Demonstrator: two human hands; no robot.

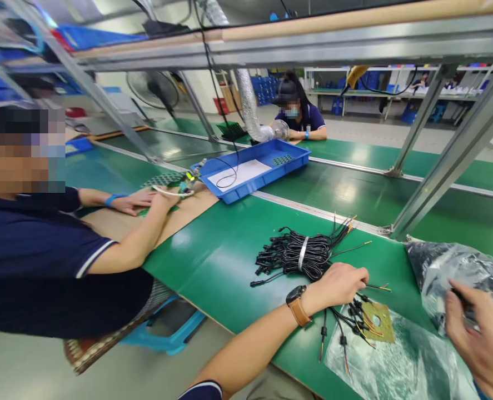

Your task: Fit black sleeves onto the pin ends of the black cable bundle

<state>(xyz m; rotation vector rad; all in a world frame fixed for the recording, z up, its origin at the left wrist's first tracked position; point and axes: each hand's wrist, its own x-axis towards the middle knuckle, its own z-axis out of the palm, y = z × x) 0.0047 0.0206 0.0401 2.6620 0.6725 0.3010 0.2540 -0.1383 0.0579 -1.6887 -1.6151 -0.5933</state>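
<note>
My left hand [338,286], with a watch on its wrist, is closed in a pinch beside a bundle of black cables [308,253] tied with a white band. A black cable [377,286] with stripped wire ends sticks out past its fingertips. Below the hand, several short black cables [344,322] with coloured bare ends lie fanned out, partly over a yellowish square piece [388,328] and a clear plastic bag [413,366]. At the right edge, my right hand [475,333] is closed, something dark between thumb and finger, in front of a bag of black parts [458,266].
A co-worker [41,244] sits at the left, hands on a brown board. Beyond are a blue tray [254,169] with paper in it and another person [300,114]. Metal posts [450,150] rise behind the green tabletop [213,261]; a blue stool [171,333] stands below.
</note>
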